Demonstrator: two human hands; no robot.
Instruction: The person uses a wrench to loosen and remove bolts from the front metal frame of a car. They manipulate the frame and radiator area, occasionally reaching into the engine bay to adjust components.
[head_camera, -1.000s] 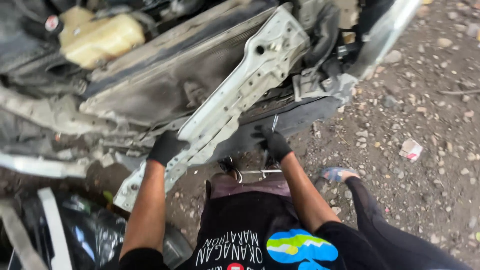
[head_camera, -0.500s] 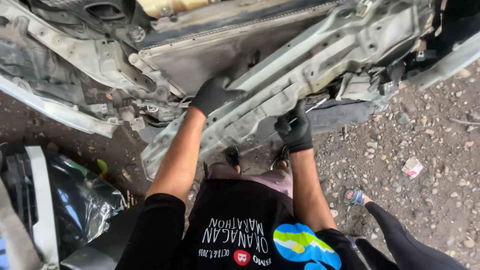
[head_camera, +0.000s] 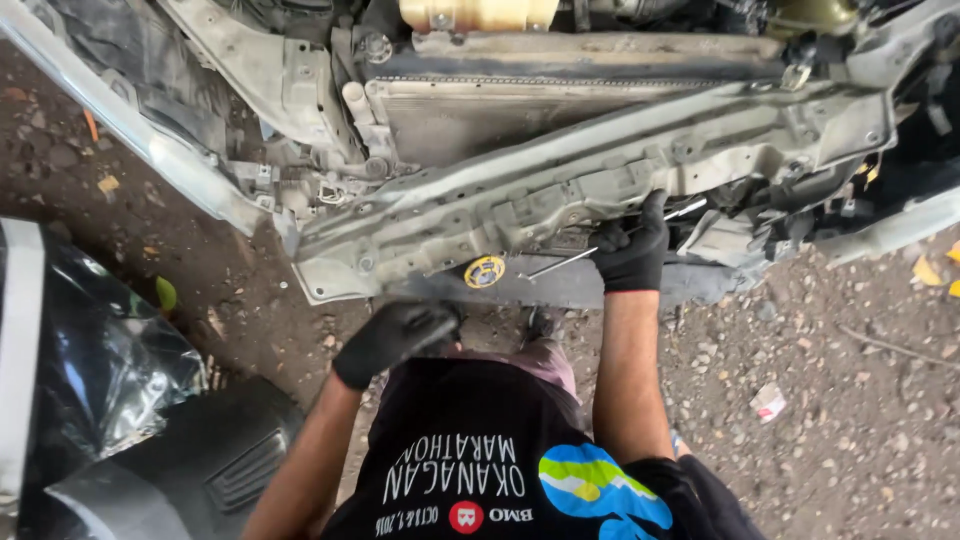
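A grey metal front support panel (head_camera: 600, 180) of a stripped car slants across the view, above the gravel. My right hand (head_camera: 632, 250), in a black glove, reaches up to the panel's lower edge and grips a thin metal tool (head_camera: 565, 263) that lies along that edge. A round yellow part (head_camera: 485, 271) sits just left of the tool's tip. My left hand (head_camera: 395, 340), also gloved, hangs below the panel near my knee. Its fingers are curled and I see nothing in it.
Behind the panel are the radiator (head_camera: 500, 115) and a yellowish fluid tank (head_camera: 480, 12). A black bumper piece wrapped in shiny plastic (head_camera: 110, 380) lies at the left. Gravel ground (head_camera: 850, 400) with a scrap of litter (head_camera: 768, 402) spreads to the right.
My left hand has come off the panel and dropped toward my knee. My right hand has moved up under the panel's edge with the thin tool. My view has shifted right and closer.
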